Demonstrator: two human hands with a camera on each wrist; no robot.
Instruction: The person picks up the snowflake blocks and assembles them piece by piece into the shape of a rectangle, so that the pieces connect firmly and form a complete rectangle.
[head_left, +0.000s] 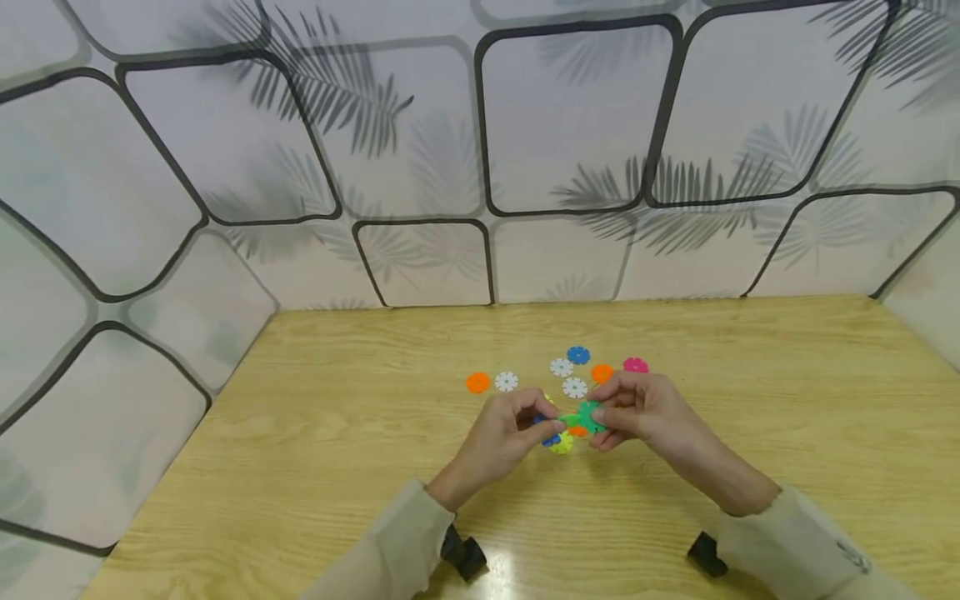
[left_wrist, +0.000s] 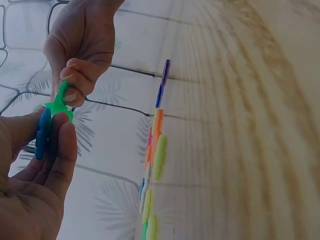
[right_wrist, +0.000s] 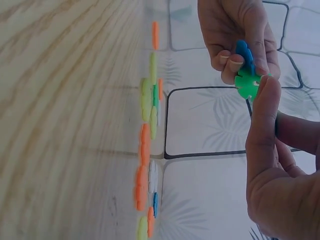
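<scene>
Between finger and thumb, my left hand (head_left: 506, 429) pinches a blue notched flower disc (left_wrist: 43, 132). A bright green notched disc (right_wrist: 246, 84) is slotted crosswise against the blue one. My right hand (head_left: 652, 412) pinches a darker green notched disc (head_left: 588, 417) by its edge, right beside the bright green one. Whether these two green discs are joined cannot be told, since fingers hide the contact. Both hands are close together, raised above the table. Below them, partly covered in the head view, lies a yellow disc (head_left: 562, 443).
Several loose discs lie on the wooden table (head_left: 360, 400) beyond the hands: orange (head_left: 477, 382), white (head_left: 506, 381), blue (head_left: 578, 355), pink (head_left: 635, 365) and another orange (head_left: 602, 372). A patterned wall covering (head_left: 555, 258) rises behind the table's far edge.
</scene>
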